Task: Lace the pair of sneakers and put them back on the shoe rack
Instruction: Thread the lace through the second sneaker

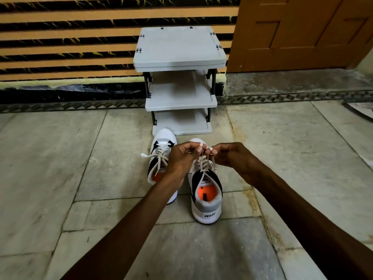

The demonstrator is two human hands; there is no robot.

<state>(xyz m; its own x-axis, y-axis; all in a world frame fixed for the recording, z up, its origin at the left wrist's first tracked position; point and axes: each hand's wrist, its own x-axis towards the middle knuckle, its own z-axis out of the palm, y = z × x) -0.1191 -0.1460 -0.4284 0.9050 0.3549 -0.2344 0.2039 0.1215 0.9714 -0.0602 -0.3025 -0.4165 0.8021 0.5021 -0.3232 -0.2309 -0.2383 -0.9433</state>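
Note:
Two white, black and grey sneakers with orange insoles stand side by side on the floor, toes toward the rack. The left sneaker (161, 156) is laced, with a lace end trailing off to its left. Over the right sneaker (205, 190) both hands meet: my left hand (181, 158) and my right hand (232, 156) each pinch an end of its white lace (202, 162) above the upper eyelets. My left forearm hides the heel of the left sneaker. The grey shoe rack (179, 102) with three empty shelves stands just beyond the shoes.
The rack stands against a wall of orange and black stripes. A brown wooden door (298, 31) is at the back right. The floor is grey stone slabs (60, 158) with a patterned border strip along the wall.

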